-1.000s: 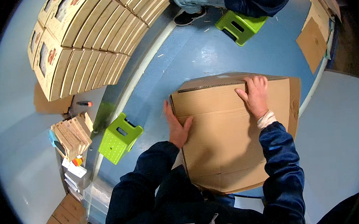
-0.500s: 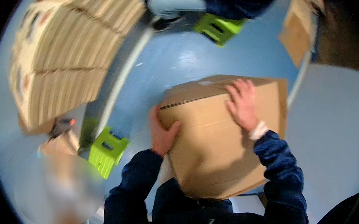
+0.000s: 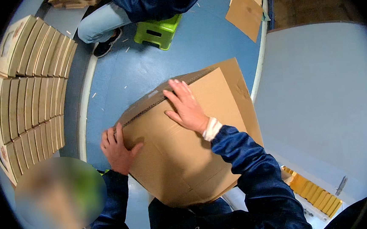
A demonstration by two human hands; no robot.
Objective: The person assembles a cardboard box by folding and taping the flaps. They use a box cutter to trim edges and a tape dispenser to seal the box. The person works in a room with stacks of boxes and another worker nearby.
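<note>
A large brown cardboard box (image 3: pixel 186 152) stands tilted in front of my body, its upper edge slanting up to the right. My left hand (image 3: pixel 120 149) is at its left corner, with the fingers curled round the edge and the thumb on the broad face. Flat on the same face, near the upper edge, lies my right hand (image 3: pixel 186 108), its fingers spread and their tips reaching the edge. A flap or side panel (image 3: pixel 237 98) shows along the right side. The underside of the box is hidden.
Stacked pale boxes (image 3: pixel 29 99) line the left side. Ahead, a person in jeans (image 3: pixel 105 24) sits on a green stool (image 3: pixel 158 33). Flat cardboard (image 3: pixel 244 12) leans at the far right. A grey-white surface (image 3: pixel 314 97) and a row of yellow items (image 3: pixel 312 190) are to the right.
The box has turned counter-clockwise, its upper edge now slanting. Both hands have stayed on it. The view has shifted, so the stacked boxes and the seated person appear further left.
</note>
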